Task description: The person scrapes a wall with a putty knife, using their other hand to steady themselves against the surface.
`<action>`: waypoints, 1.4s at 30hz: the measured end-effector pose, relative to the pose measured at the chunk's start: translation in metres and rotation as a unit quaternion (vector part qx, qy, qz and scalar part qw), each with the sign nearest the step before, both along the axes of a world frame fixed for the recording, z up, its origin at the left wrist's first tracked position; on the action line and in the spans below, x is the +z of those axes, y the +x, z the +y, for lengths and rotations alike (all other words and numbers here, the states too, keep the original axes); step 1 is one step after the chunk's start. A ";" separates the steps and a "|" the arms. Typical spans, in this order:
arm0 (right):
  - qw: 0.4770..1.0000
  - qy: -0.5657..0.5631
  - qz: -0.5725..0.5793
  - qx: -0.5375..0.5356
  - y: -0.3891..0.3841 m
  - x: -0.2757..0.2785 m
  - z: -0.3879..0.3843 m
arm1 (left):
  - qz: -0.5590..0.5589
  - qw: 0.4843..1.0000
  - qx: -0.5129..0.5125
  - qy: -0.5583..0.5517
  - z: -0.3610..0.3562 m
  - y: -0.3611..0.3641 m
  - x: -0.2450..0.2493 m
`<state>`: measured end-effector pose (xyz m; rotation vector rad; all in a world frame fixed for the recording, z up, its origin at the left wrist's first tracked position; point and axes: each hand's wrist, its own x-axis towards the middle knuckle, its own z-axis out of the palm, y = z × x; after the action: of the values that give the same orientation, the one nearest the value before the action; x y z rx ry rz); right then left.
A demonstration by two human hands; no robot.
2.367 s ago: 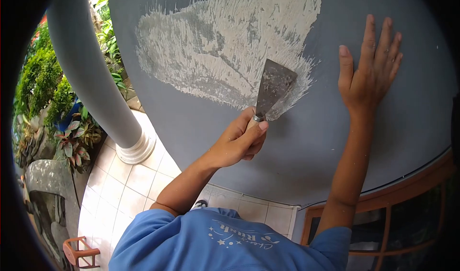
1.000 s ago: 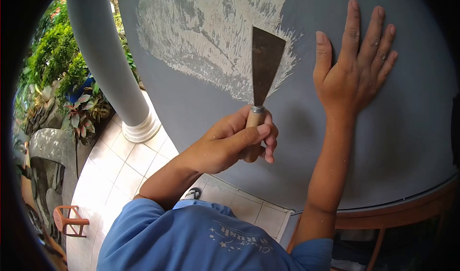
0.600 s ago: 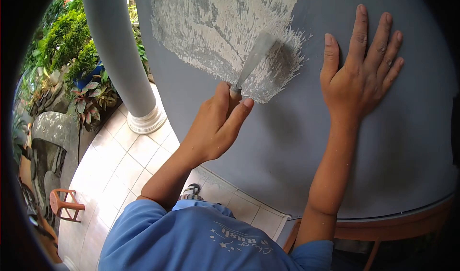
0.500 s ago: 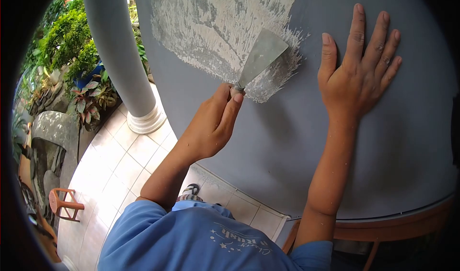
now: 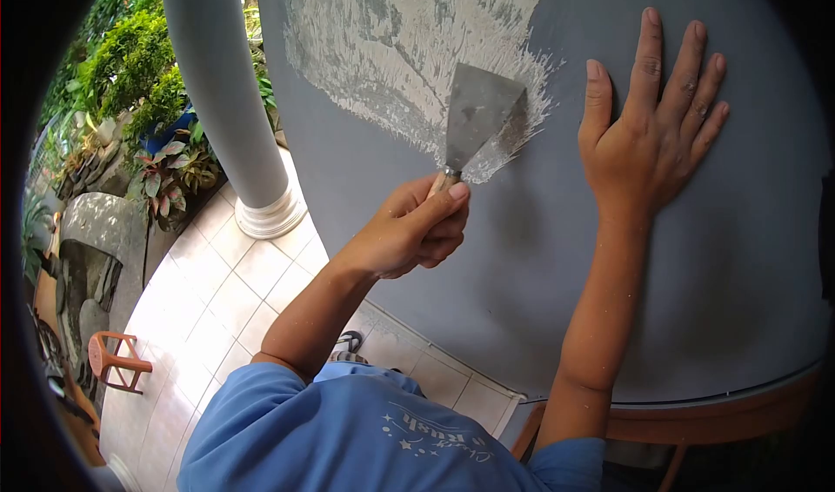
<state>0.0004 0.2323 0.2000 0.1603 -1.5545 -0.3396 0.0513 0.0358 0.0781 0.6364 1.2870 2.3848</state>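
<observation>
The left hand is wrapped tight around the handle of a scraper, thumb laid along the top. The scraper's broad metal blade lies against the grey wall at the lower right edge of the scraped patch, where pale streaks fan out into the paint. To the right of the patch, the right hand presses flat on the wall, fingers spread wide and holding nothing. Left of the patch stands a round grey column, and below it pale floor tiles run along the wall.
</observation>
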 end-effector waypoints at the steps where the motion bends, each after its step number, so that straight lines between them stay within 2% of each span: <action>1: 1.000 0.002 0.001 0.004 0.000 0.000 0.001 | 0.013 0.999 0.037 -0.030 0.001 0.001 0.000; 3: 1.000 0.000 0.005 0.015 -0.001 0.000 0.000 | 0.041 0.988 0.113 -0.096 -0.001 0.002 0.003; 7: 0.999 0.006 0.017 0.027 -0.003 -0.001 0.000 | 0.078 0.978 0.136 -0.140 -0.005 -0.006 0.039; 14: 1.000 0.007 0.016 0.007 -0.002 0.001 0.002 | 0.011 0.980 0.130 -0.148 -0.008 0.011 0.012; 18: 0.999 0.012 0.026 0.029 -0.004 0.000 0.001 | 0.065 0.966 0.197 -0.153 0.004 0.002 0.043; 21: 0.998 0.011 0.030 0.045 -0.003 0.000 0.001 | 0.052 0.971 0.182 -0.149 0.002 0.008 0.042; 24: 1.000 0.008 0.022 0.018 -0.002 -0.001 0.002 | -0.032 0.978 0.147 -0.148 -0.007 0.019 0.019; 27: 1.000 0.009 0.025 0.015 -0.001 -0.001 0.002 | -0.027 0.977 0.142 -0.156 -0.006 0.017 0.017; 30: 1.000 0.003 0.020 -0.002 -0.002 -0.001 0.002 | 0.057 0.960 0.198 -0.189 0.002 0.008 0.031; 33: 0.999 0.006 0.030 0.025 -0.003 -0.002 0.002 | 0.078 0.960 0.214 -0.163 0.013 0.007 0.045; 39: 0.999 0.014 0.031 0.020 -0.003 -0.004 0.003 | 0.001 0.969 0.174 -0.173 -0.002 0.015 0.007; 42: 1.000 0.018 0.025 -0.006 -0.003 -0.003 0.002 | 0.051 0.969 0.179 -0.160 0.003 0.003 0.025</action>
<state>-0.0021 0.2341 0.1967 0.1690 -1.5002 -0.3774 0.0540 0.0385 0.1034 0.4640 1.9221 2.3520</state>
